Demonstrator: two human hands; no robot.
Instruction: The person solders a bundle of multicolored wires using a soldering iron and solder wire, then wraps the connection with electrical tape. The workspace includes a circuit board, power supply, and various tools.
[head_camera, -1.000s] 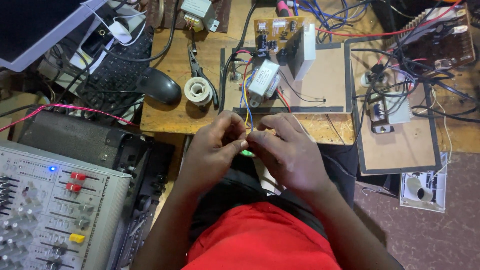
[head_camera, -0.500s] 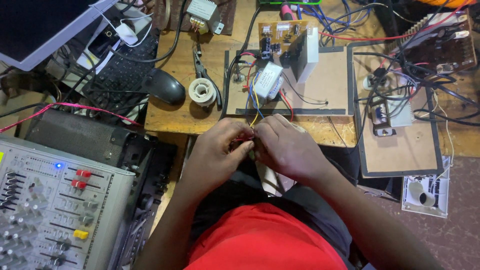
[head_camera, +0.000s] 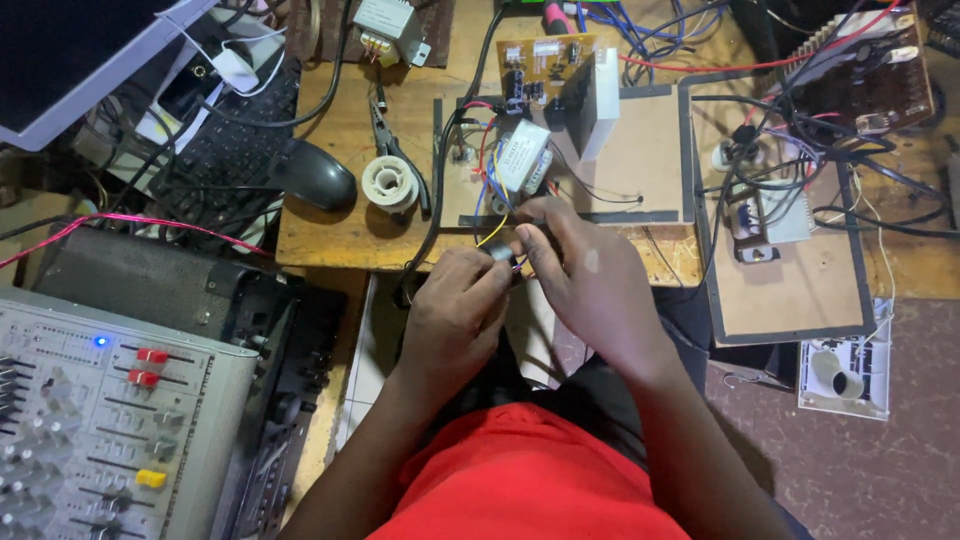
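Thin yellow wire curving from the small transformer, pinched between left hand and right hand grips, at the desk edge

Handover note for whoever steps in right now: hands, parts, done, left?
Left hand and right hand meet at the bench edge, fingertips pinching thin wires between them.
The wires run up to the small transformer on the board, with the circuit board behind it.
Pliers and solder spool lie untouched to the left.
Done: wires gathered in the fingers. Left: whether the joint is finished is hidden by the fingers.
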